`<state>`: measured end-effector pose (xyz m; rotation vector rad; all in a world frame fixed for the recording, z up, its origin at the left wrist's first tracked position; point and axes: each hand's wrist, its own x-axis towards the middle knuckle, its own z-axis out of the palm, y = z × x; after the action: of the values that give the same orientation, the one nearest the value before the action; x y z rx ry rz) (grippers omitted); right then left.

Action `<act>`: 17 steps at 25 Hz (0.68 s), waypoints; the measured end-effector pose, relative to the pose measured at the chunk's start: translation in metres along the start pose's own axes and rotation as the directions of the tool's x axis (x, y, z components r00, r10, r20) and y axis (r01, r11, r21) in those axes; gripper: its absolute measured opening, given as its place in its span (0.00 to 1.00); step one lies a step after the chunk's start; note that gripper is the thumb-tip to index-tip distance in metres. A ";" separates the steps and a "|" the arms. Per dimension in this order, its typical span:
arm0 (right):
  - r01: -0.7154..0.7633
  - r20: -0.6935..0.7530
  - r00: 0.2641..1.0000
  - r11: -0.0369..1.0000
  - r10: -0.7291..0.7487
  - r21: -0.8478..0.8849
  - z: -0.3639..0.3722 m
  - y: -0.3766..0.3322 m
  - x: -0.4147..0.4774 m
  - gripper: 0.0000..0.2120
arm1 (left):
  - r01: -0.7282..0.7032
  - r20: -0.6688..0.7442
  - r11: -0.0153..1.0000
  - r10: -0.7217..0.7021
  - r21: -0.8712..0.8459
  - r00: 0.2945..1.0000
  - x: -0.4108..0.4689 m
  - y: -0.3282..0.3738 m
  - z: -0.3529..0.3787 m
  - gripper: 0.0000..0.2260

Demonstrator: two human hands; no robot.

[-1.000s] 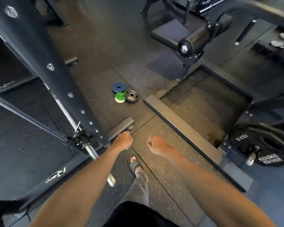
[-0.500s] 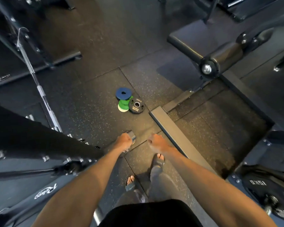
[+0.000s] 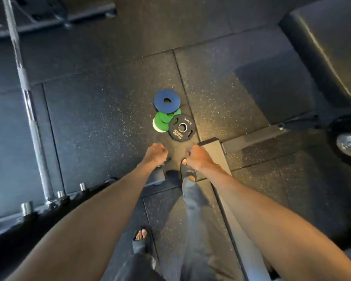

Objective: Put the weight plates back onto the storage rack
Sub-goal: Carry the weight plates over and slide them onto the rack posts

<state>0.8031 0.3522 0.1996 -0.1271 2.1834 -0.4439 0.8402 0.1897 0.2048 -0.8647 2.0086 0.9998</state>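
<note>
On the rubber floor [image 3: 101,122] just ahead of both empty, loosely fisted hands, left [image 3: 155,154] and right [image 3: 198,158], lie the overlapping blue plate [image 3: 167,100], green plates [image 3: 161,121] and black plate [image 3: 181,127], so crouching close and lifting the top blue one first seems wisest.

The blue round rubber plate [image 3: 167,101] covered part of the green round plates [image 3: 163,120], which hid most of a white plate [image 3: 156,129] beneath. The right edge cut off a chrome-hubbed black roller [image 3: 348,141]; the chrome barbell [image 3: 30,110] ran beyond the top.
</note>
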 end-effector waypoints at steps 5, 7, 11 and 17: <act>-0.052 -0.019 0.998 0.998 0.052 0.037 0.009 0.042 0.152 0.11 | 0.250 0.069 0.943 -0.240 -0.220 0.968 0.193 -0.008 0.070 0.21; -0.071 -0.037 0.997 0.996 0.074 0.053 0.028 0.065 0.216 0.11 | 0.341 0.081 0.886 -0.333 -0.313 0.940 0.261 -0.023 0.105 0.21; -0.114 -0.044 0.992 0.991 0.117 0.066 0.062 0.108 0.327 0.18 | 0.401 0.039 0.749 -0.451 -0.528 0.892 0.330 -0.025 0.143 0.24; -0.081 -0.067 0.994 0.987 0.091 0.138 0.095 0.135 0.468 0.35 | 0.374 0.137 0.464 -0.468 -0.803 0.873 0.442 -0.070 0.215 0.34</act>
<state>0.6027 0.3366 -0.2537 0.0586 2.2133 -0.5532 0.7335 0.2311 -0.2783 -1.8419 1.1805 1.6117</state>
